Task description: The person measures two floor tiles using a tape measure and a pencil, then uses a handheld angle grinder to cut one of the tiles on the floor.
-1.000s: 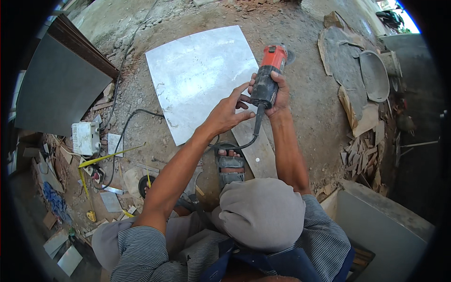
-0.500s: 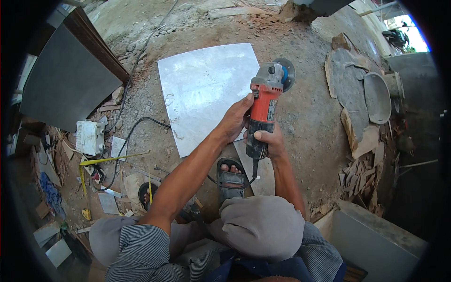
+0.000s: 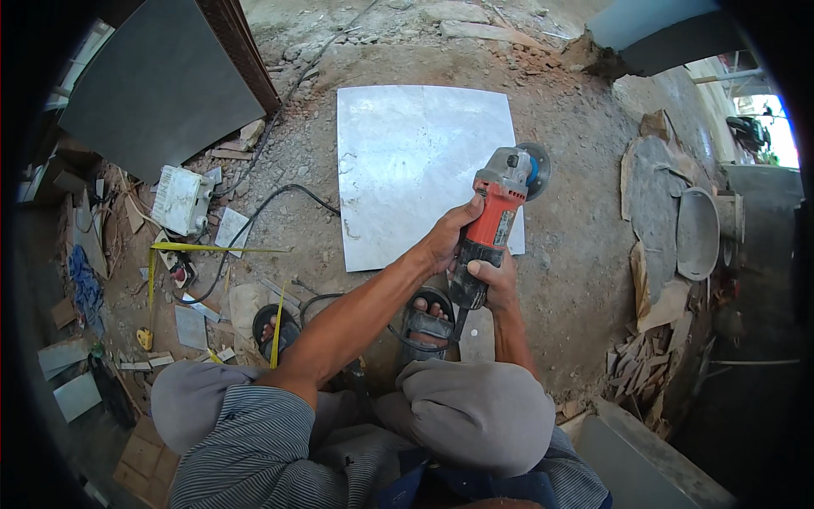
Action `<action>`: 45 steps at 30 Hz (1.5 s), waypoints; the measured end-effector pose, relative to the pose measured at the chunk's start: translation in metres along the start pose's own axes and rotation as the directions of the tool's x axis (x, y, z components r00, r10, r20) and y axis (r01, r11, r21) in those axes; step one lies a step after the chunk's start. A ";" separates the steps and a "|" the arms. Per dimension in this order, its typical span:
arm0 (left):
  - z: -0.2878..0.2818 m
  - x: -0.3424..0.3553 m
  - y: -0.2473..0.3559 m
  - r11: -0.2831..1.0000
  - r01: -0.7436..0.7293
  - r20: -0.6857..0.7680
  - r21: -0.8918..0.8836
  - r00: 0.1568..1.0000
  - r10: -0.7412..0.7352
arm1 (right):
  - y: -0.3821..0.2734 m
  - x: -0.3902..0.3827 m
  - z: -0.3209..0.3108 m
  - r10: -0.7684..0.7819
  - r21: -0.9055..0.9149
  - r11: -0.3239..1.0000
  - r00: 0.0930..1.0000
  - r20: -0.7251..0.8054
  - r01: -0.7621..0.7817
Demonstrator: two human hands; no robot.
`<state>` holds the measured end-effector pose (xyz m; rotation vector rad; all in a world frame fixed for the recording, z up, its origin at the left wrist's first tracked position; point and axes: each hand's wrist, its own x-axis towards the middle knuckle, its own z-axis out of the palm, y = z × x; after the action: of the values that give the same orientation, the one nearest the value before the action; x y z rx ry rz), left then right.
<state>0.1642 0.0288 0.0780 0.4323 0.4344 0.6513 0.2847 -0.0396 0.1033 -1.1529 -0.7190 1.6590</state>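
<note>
Both hands grip a red and black angle grinder (image 3: 495, 222), with its grey head and disc (image 3: 533, 171) pointing away to the right. My left hand (image 3: 449, 233) is wrapped round the body near the head, thumb on top. Lower down, my right hand (image 3: 498, 280) holds the black rear handle. The grinder hangs above the right side of a square white tile (image 3: 407, 170) that lies on the dirt ground. From the handle's end, a black cord (image 3: 462, 327) bends down past my sandalled foot (image 3: 426, 318).
A yellow tape measure (image 3: 220, 248) stretches over rubble at left, near a dusty white box (image 3: 181, 200). Large dark tiles (image 3: 161, 89) lean at far left. On the right are an oval grey basin (image 3: 698, 233) and broken tile pieces (image 3: 636, 369).
The view has shifted, so the tile and surroundings appear moved to the right. The grinder now sits slightly lower in the picture, over the tile's right edge; both hands keep their hold.
</note>
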 end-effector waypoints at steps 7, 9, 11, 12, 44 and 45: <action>-0.003 -0.001 0.008 0.999 0.046 0.028 -0.024 0.999 -0.045 | -0.001 0.000 0.001 -0.015 0.005 1.000 1.000 -0.012 0.015; -0.003 0.001 0.011 0.999 0.044 -0.009 -0.020 0.999 -0.045 | 0.000 0.005 -0.002 0.060 0.036 0.997 0.998 0.036 -0.062; -0.001 0.002 0.011 0.998 0.028 -0.034 -0.050 0.999 -0.030 | 0.005 0.008 -0.004 0.058 0.024 0.998 0.997 0.047 -0.060; 0.000 0.001 0.010 0.997 0.015 -0.069 -0.071 0.997 -0.019 | 0.008 0.009 -0.005 0.059 0.018 0.998 0.997 0.053 -0.060; -0.018 0.010 0.038 0.986 -0.101 -0.120 -0.132 0.989 0.085 | -0.001 0.032 0.025 0.071 -0.090 0.993 0.997 0.007 -0.070; -0.021 0.012 0.038 0.992 -0.079 -0.152 -0.101 0.986 0.063 | -0.001 0.036 0.025 0.077 -0.101 0.992 0.997 -0.006 -0.078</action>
<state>0.1443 0.0688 0.0768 0.2996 0.5245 0.7751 0.2587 -0.0044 0.1002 -1.2683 -0.7733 1.7018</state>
